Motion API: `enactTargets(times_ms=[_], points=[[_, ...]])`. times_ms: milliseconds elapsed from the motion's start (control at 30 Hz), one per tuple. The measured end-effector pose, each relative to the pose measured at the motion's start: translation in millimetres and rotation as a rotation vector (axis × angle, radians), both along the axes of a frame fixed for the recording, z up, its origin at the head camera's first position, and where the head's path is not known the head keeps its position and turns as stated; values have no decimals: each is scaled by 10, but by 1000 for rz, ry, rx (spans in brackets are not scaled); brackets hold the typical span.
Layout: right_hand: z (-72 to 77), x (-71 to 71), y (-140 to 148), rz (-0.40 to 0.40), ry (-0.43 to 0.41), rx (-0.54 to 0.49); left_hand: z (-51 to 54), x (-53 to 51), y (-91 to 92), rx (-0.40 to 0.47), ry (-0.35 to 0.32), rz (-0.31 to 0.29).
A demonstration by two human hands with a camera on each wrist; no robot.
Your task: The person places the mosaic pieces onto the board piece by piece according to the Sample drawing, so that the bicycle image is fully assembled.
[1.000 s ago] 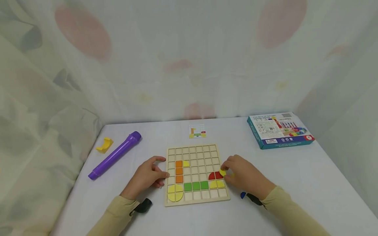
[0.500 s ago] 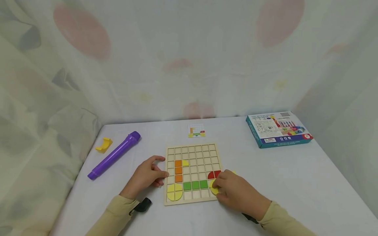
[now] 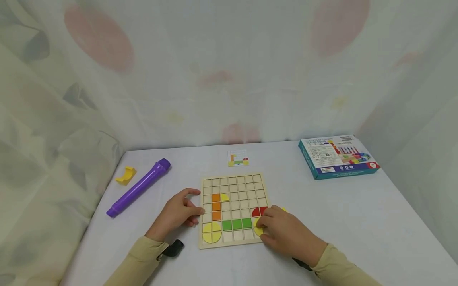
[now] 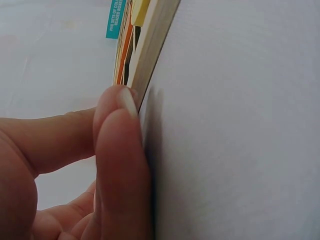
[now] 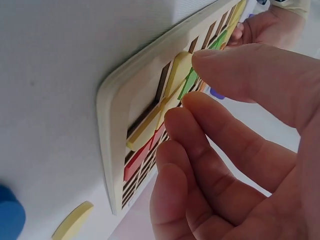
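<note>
A wooden grid board (image 3: 234,189) lies on the table, set with orange, green, red and yellow tiles. My left hand (image 3: 178,210) rests against its left edge, thumb and index finger spread along the rim (image 4: 152,47). At the lower right corner my right hand (image 3: 290,233) pinches a yellow quarter-circle tile (image 5: 180,69) between thumb and index finger. This tile lies in the grid beside other yellow tiles (image 5: 145,127), under the red tiles (image 3: 256,212). In the head view my fingers hide part of that corner.
Right of the board lie a loose yellow tile (image 5: 72,222) and a blue rounded piece (image 5: 9,214). A small pattern card (image 3: 237,158) sits behind the board. A purple tube (image 3: 139,188) and yellow curved piece (image 3: 126,176) lie left, a toy box (image 3: 338,157) back right.
My right hand has carried the yellow tile from the board's right edge down-left onto its lower right corner, and has barely moved since. The left hand stays at the left edge.
</note>
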State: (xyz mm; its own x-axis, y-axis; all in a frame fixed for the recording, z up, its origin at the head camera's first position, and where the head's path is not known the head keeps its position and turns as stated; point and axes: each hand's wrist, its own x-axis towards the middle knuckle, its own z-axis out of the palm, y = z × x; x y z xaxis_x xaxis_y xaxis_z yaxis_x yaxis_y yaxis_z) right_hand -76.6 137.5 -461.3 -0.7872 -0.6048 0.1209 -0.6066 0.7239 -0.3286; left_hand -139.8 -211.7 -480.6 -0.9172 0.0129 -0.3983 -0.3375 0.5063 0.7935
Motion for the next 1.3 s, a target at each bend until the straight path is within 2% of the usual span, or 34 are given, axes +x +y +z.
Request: enactTargets(times_ms=[200,467,600,700,767,967,1100,1300], points=[[-29,-1,-31,26,36,-17,15,6,13,-2,1,0],[-47,11,-60,1,52,4,12,1,24,-8,1,-2],[-31,1,-26,-13,26,-10,9,-2,22,-7,4,-5],[12,-33,39,-71,-39,-14,8,-1,18,-4,6,-7],[42,-64,109,-136,-74,5,9,0,15,-4,6,-6],[72,-148,378,-279,-114,62,0,-3,4,-12,3,-8],[51,-185,534,-333,-145,77,-3,-3,-1,-13,4,-10],[21,-234,642,-371,-168,77,7,2,-8,-3,7,-13]])
